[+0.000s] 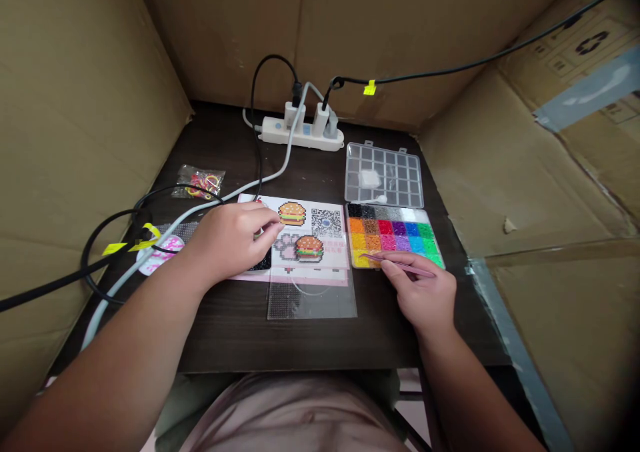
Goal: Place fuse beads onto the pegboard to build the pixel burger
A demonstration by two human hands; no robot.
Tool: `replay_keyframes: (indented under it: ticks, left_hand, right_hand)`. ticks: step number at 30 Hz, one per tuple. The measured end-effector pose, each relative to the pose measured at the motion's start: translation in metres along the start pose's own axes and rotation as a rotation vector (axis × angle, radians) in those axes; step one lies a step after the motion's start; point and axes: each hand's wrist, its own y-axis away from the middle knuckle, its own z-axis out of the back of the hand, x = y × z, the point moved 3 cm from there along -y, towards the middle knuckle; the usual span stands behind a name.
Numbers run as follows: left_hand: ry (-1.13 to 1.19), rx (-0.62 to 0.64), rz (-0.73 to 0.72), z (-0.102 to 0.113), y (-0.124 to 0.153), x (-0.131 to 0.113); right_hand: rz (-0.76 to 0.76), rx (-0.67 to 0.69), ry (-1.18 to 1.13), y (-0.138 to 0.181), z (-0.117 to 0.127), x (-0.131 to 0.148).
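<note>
My right hand (427,292) grips pink tweezers (407,266), whose tips reach into the yellow compartment at the front left of the bead box (395,235). Its compartments hold small beads sorted by colour. My left hand (235,239) hovers over the left part of the printed pattern sheet (330,255), thumb and fingers closed together; whatever they hold is too small to make out. Partly hidden under that hand is a black bead tray (263,262). A clear pegboard (313,299) lies over the sheet's front edge, with a hamburger bead figure (309,248) just behind it.
Behind the bead box its clear lid (384,172) lies open. A white power strip (300,134) with chargers stands at the back. Cables (200,205) cross the left side near a bag of colourful rings (201,183). Cardboard walls (350,45) enclose the table.
</note>
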Motion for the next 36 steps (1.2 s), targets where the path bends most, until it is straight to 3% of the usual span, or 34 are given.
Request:
replay_keyframes:
  ticks: [36]
  left_hand:
    - [-0.018,-0.018,-0.025,0.0003,0.0005,-0.0012]
  right_hand:
    - [-0.025,-0.022,-0.042,-0.0004,0.003,-0.0004]
